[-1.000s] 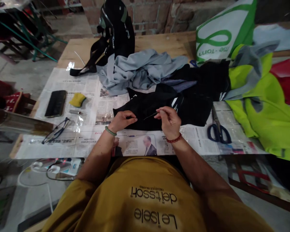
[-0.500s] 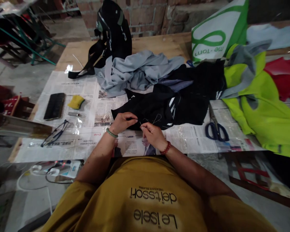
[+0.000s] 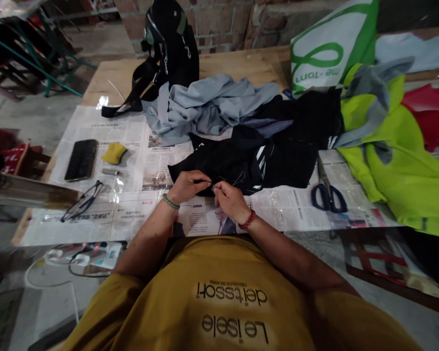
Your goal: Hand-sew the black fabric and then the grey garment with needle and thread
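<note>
My left hand point(image 3: 190, 186), a green bracelet at its wrist, is closed in a pinch on what looks like a sewing needle, too fine to see clearly. Against its fingertips my right hand point(image 3: 231, 201), with a red bead bracelet, pinches a pale thread. A loose loop of this thread point(image 3: 238, 179) trails behind the right fingers over black cloth with white stripes point(image 3: 223, 158). That cloth lies spread just beyond both hands. Navy-handled scissors point(image 3: 328, 196) rest to the right of it.
Newspaper point(image 3: 124, 214) covers the wooden table. At left lie a phone point(image 3: 81, 160), a yellow sponge point(image 3: 114, 153), a small grey stick point(image 3: 111, 171) and glasses point(image 3: 82, 200). Grey cloth point(image 3: 212, 102), a black bag point(image 3: 175, 48), a green-white bag point(image 3: 329, 53) and a lime garment point(image 3: 398, 146) stand around.
My hands have come together, so the fingertips now meet where a small gap was. The thread loop has sunk lower over the black cloth.
</note>
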A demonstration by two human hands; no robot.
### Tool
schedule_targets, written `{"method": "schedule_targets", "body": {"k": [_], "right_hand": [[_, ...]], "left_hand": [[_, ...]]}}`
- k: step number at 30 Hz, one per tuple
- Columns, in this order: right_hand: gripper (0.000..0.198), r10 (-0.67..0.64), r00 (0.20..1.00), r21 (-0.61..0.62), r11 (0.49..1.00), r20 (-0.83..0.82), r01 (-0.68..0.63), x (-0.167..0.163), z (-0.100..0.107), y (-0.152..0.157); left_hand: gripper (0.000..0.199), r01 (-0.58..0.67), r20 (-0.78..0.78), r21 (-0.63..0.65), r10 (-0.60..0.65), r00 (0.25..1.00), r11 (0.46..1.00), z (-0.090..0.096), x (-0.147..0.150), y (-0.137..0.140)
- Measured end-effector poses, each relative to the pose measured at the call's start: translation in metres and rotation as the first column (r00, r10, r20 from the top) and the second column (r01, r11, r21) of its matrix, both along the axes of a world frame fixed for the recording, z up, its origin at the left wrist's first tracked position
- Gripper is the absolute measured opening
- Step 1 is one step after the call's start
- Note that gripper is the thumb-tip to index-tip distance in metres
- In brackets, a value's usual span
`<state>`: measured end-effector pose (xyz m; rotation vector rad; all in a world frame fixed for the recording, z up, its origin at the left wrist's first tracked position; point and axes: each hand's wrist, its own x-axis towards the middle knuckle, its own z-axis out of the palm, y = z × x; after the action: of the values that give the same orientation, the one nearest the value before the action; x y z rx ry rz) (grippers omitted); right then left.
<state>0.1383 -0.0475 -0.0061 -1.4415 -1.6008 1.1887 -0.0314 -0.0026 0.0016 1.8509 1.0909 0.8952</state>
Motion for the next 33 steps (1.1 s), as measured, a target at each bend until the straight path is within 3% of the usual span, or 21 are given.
{"method": "schedule_targets", "body": {"k": [6,11,15,21,26,28,30,33], "right_hand": [[0.02,-0.023,1.0,0.003,1.0,0.0,0.023,-0.002,-0.001,0.001],[0.022,-0.029,1.0,0.025,0.999,-0.007,0.03,0.0,-0.001,0.0],[0.008,-0.018,0.999,0.0,1.0,-0.028,0.018,0.002,-0.002,0.0],[0.009,-0.077,0.991,-0.023,0.997,-0.111,0.075,-0.003,-0.003,0.004],[0.011,-0.025,0.999,0.005,1.0,-0.029,0.025,0.006,0.01,0.001],[0.009,0.026,0.997,0.062,0.998,0.071,-0.03,0.018,0.02,0.0],[0.009,-0.055,0.985,0.222,0.975,0.166,0.017,0.034,0.03,0.005],[0.016,-0.272,0.938,0.498,0.857,0.215,0.134,0.051,0.038,0.024]], "left_hand": [[0.009,0.052,-0.048,0.094,-0.047,0.998,0.994,-0.001,0.001,-0.001],[0.009,0.102,-0.021,0.057,-0.1,0.995,0.993,-0.002,0.004,-0.002],[0.01,0.065,-0.012,0.033,-0.065,0.998,0.997,0.001,0.004,-0.002],[0.013,0.085,0.015,0.037,-0.086,0.996,0.996,0.001,0.007,-0.003],[0.011,0.033,-0.025,0.16,-0.029,0.999,0.987,0.0,0.009,-0.003],[0.011,0.0,-0.049,0.239,0.012,0.999,0.971,-0.001,0.008,-0.003],[0.013,-0.008,-0.071,0.317,0.032,0.997,0.948,-0.002,0.007,-0.003],[0.015,0.017,-0.108,0.429,0.033,0.994,0.903,-0.004,0.008,-0.004]]}}
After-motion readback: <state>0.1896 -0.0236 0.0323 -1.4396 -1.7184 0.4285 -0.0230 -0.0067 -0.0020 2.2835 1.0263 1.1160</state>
